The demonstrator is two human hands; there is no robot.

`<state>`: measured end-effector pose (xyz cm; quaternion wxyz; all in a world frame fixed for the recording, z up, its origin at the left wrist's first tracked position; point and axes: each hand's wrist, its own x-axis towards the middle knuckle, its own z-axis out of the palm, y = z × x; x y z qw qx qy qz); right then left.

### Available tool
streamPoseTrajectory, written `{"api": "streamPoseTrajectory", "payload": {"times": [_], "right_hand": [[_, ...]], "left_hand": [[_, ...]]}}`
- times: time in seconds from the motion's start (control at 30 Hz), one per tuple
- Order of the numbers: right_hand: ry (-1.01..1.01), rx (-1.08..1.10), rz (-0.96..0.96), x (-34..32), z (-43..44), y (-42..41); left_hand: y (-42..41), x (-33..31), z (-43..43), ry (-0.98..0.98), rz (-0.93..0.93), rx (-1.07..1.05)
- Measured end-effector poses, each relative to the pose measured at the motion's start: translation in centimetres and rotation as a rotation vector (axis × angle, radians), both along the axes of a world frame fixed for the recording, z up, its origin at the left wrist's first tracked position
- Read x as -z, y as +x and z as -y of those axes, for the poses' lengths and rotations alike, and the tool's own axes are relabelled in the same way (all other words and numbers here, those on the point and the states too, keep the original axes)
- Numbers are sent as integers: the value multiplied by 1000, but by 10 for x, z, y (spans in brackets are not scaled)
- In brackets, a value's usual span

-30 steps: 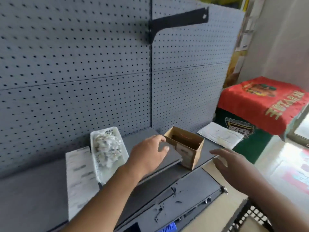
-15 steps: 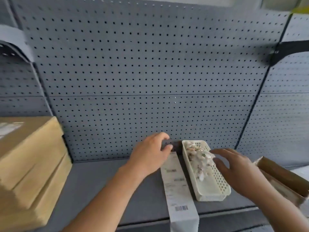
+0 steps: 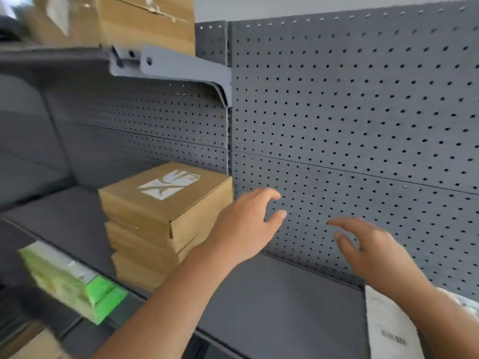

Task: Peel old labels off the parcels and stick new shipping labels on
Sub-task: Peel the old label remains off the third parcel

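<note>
Hovering over the grey shelf [image 3: 272,301], my left hand [image 3: 246,226] and right hand [image 3: 370,247] hold nothing, fingers loose. Stacked parcels [image 3: 155,229] sit just left, the top one's white label [image 3: 169,183] torn; the label sheet [image 3: 386,322] at right shows a barcode, print unreadable.

The grey shelf [image 3: 272,301] in front of you runs from 9 o'clock to 4 o'clock below the pegboard back [image 3: 350,125]. At 9 o'clock a stack of three flat cardboard parcels [image 3: 166,224] stands on it, the top one bearing a torn white label remnant [image 3: 171,184]. At 5 o'clock a white strip of shipping labels [image 3: 388,330] lies flat, with a barcode showing. At 11 o'clock an upper shelf [image 3: 51,55] carries larger cardboard boxes [image 3: 145,22].
</note>
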<state>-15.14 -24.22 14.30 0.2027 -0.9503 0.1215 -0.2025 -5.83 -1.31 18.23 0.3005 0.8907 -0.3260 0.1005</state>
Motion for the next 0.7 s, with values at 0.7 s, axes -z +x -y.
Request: {"api": "streamPoseTrajectory", "payload": {"times": [0.7], "right_hand": [[153, -370, 0, 0, -162, 150]], "left_hand": [[119, 13, -222, -138, -40, -578]]}}
